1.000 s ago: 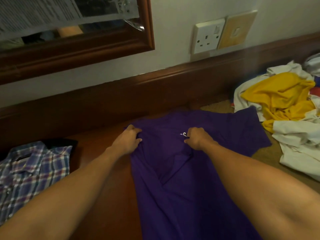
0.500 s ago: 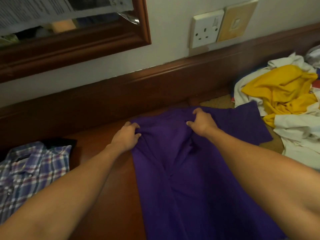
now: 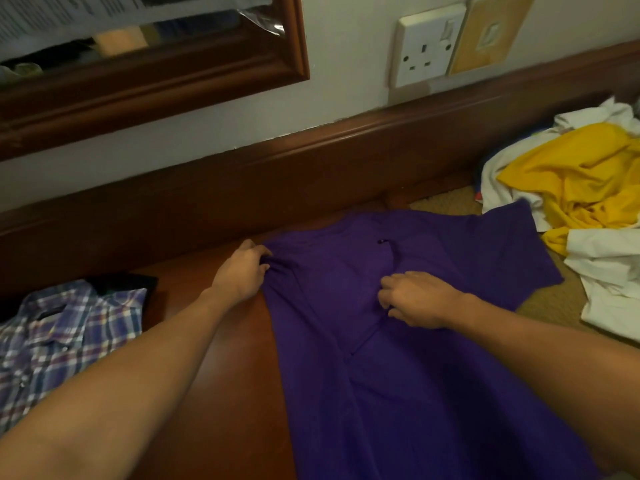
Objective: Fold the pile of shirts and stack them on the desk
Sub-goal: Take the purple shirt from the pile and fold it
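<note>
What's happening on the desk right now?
A person is working on a purple shirt laid out on the desk. The left hand grips its bunched edge near the shoulder, and the right hand pinches the fabric near the chest. A folded plaid shirt lies to the left; a rumpled pile of yellow and white clothes sits to the right.

Purple shirt (image 3: 415,393): spread front-up on the table (image 3: 221,393), neck end toward the wall, one sleeve fanned out to the right, fabric bunched at the left shoulder. Plaid shirt (image 3: 62,341): folded, collar up, far left. Unfolded pile at right: yellow shirt (image 3: 581,178) crumpled over white shirts (image 3: 609,278).
</note>
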A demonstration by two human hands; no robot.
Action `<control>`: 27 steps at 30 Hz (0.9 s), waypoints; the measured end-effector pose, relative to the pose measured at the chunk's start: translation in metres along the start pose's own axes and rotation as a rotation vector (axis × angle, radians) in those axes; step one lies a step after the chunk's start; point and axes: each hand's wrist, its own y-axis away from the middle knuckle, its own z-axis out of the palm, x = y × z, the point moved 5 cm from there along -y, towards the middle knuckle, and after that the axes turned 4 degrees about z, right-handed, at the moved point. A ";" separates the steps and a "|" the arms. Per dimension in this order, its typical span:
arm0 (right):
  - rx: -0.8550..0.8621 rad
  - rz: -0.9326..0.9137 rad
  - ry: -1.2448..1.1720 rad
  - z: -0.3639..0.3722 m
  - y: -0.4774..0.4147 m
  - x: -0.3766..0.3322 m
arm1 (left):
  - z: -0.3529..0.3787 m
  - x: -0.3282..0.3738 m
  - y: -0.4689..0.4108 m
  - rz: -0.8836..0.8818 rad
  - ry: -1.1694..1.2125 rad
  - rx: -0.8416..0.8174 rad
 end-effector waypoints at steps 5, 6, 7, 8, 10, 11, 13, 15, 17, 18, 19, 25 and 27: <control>-0.154 0.048 -0.066 -0.008 -0.011 0.021 | -0.003 0.001 -0.002 -0.002 0.009 0.026; -0.172 0.058 -0.092 -0.011 -0.014 0.025 | -0.004 0.002 -0.001 -0.001 0.010 0.029; -0.196 0.064 -0.117 -0.014 -0.017 0.029 | -0.004 0.002 -0.001 0.002 0.008 0.031; -0.222 0.065 -0.134 -0.016 -0.019 0.033 | -0.004 0.002 -0.001 0.005 0.003 0.028; -0.269 0.062 -0.147 -0.020 -0.021 0.040 | -0.003 0.002 -0.003 0.021 -0.015 0.024; -0.282 0.065 -0.147 -0.021 -0.020 0.044 | -0.002 0.003 -0.005 0.031 -0.024 0.023; -0.275 0.063 -0.134 -0.024 -0.019 0.046 | -0.002 0.002 -0.007 0.040 -0.043 0.015; -0.222 0.055 -0.095 -0.028 -0.014 0.046 | -0.002 0.004 -0.009 0.039 -0.052 0.012; -0.183 0.043 -0.039 -0.030 -0.007 0.044 | -0.004 0.006 -0.009 0.032 -0.053 0.014; -0.181 0.031 -0.008 -0.029 -0.003 0.043 | -0.004 0.007 -0.009 0.028 -0.053 0.010; -0.188 0.020 0.019 -0.028 0.001 0.044 | -0.005 0.008 -0.009 0.023 -0.056 0.003; -0.189 0.035 0.045 -0.023 0.036 0.054 | -0.005 0.015 -0.014 -0.017 -0.093 0.001; -0.174 0.048 0.036 -0.019 0.048 0.056 | -0.006 0.021 -0.016 -0.044 -0.120 -0.003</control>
